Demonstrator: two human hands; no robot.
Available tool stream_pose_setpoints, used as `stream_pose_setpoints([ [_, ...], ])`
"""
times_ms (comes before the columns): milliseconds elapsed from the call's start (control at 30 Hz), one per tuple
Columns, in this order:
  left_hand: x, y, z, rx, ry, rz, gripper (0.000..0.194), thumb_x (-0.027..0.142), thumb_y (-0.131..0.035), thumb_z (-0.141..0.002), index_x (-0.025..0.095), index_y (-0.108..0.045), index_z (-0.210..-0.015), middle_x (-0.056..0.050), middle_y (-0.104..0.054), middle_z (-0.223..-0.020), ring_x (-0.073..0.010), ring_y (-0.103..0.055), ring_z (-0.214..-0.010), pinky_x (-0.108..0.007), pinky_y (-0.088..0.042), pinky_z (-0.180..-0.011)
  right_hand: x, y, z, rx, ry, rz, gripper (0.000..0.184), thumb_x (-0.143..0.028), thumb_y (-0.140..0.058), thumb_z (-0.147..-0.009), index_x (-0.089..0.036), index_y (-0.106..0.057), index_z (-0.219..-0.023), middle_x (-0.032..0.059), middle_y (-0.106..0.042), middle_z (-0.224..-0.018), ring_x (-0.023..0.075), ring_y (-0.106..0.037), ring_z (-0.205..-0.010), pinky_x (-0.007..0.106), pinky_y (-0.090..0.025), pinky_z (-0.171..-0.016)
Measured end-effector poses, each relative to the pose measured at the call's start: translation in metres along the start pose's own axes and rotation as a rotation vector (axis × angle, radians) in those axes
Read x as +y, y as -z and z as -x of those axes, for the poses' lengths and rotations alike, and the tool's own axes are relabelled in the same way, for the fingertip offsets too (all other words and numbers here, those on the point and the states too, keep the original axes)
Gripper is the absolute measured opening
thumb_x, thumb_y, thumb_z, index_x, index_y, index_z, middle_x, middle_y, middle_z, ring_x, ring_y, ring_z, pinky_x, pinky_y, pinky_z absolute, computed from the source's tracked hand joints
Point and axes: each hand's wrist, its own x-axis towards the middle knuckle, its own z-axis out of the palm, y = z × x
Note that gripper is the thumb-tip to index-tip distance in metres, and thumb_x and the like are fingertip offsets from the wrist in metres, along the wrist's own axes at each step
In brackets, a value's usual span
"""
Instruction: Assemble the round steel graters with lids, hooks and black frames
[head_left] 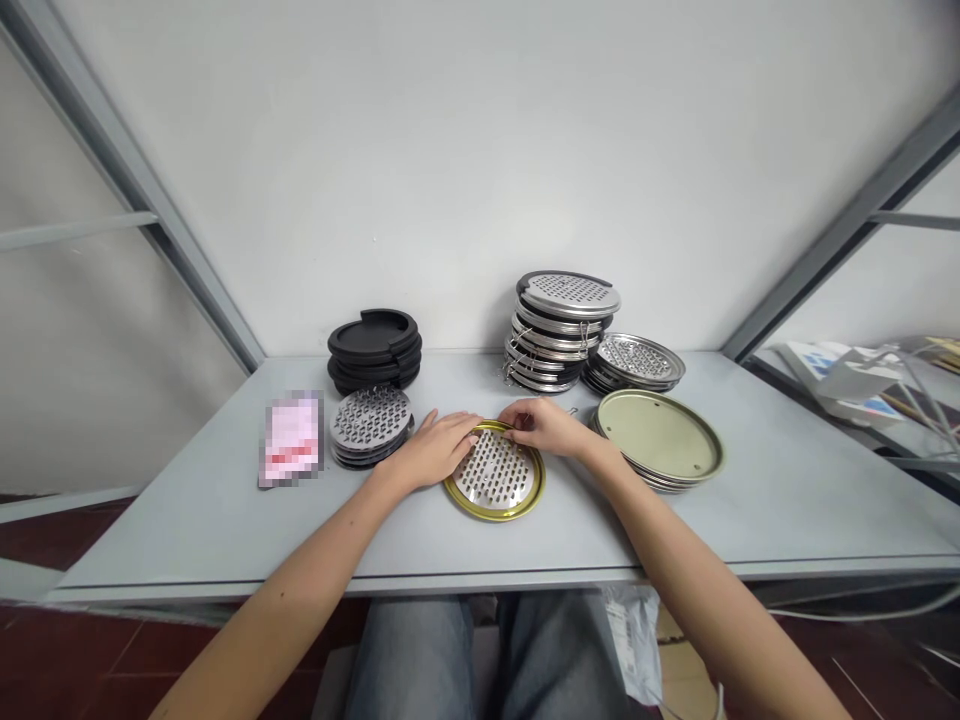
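A round grater plate (495, 475) with a perforated silver face and a shiny gold rim lies flat on the table in front of me. My left hand (439, 447) grips its far left edge, the thumb over the perforated face and the fingers along the rim. At the far rim, my right hand (546, 427) pinches with thumb and index finger; whether a small part sits between them is hidden. Just left of my left hand is a stack of perforated silver discs (371, 418). Beside my right forearm stands a stack of olive-green round trays (660, 435).
Black rings (375, 340) are stacked at the back left. A tall pile of grater plates with wire hooks (566, 300) stands at the back, beside a lower pile of grater plates (637, 358). A blurred pink packet (292, 437) lies left. Metal posts (832, 230) frame the table (795, 500).
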Motion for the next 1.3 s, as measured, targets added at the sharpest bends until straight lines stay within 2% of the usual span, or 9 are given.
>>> stream_pose_setpoints([
  [200, 0.0011, -0.0001, 0.0006, -0.002, 0.008, -0.001, 0.040, 0.029, -0.029, -0.099, 0.027, -0.040, -0.137, -0.004, -0.046, -0.144, -0.0188, -0.037, -0.136, -0.051, -0.018, -0.116, 0.0009, -0.0013, -0.0006, -0.013, 0.021, 0.029, 0.019, -0.027, -0.059, -0.081, -0.015, -0.069, -0.091, 0.0016, -0.064, -0.070, 0.0126, -0.054, -0.061, 0.024, -0.040, -0.059],
  [433, 0.0024, 0.0007, 0.0009, -0.002, 0.005, -0.006, 0.040, 0.029, -0.029, -0.099, 0.028, -0.039, -0.138, -0.003, -0.046, -0.144, -0.0193, -0.038, -0.136, -0.051, -0.018, -0.116, -0.0048, -0.0013, 0.0005, -0.009, 0.048, 0.155, 0.012, -0.024, -0.057, -0.081, -0.016, -0.066, -0.082, 0.0006, -0.059, -0.067, 0.0118, -0.049, -0.059, 0.024, -0.036, -0.058],
  [767, 0.0032, 0.0007, 0.0007, -0.009, 0.014, -0.006, 0.041, 0.030, -0.028, -0.099, 0.028, -0.039, -0.138, -0.004, -0.046, -0.145, -0.0191, -0.037, -0.136, -0.051, -0.018, -0.116, -0.0015, -0.0023, -0.0006, -0.017, 0.008, 0.052, 0.016, -0.029, -0.058, -0.082, -0.015, -0.065, -0.086, 0.0006, -0.061, -0.067, 0.0119, -0.051, -0.058, 0.023, -0.039, -0.057],
  [1300, -0.0002, -0.0034, 0.0000, -0.003, 0.016, -0.008, 0.041, 0.032, -0.030, -0.099, 0.027, -0.039, -0.139, -0.004, -0.045, -0.146, -0.0191, -0.036, -0.137, -0.051, -0.018, -0.116, -0.0004, -0.0041, -0.0019, -0.044, 0.025, 0.220, 0.013, -0.025, -0.056, -0.083, -0.017, -0.063, -0.091, 0.0034, -0.063, -0.076, 0.0132, -0.050, -0.063, 0.024, -0.037, -0.061],
])
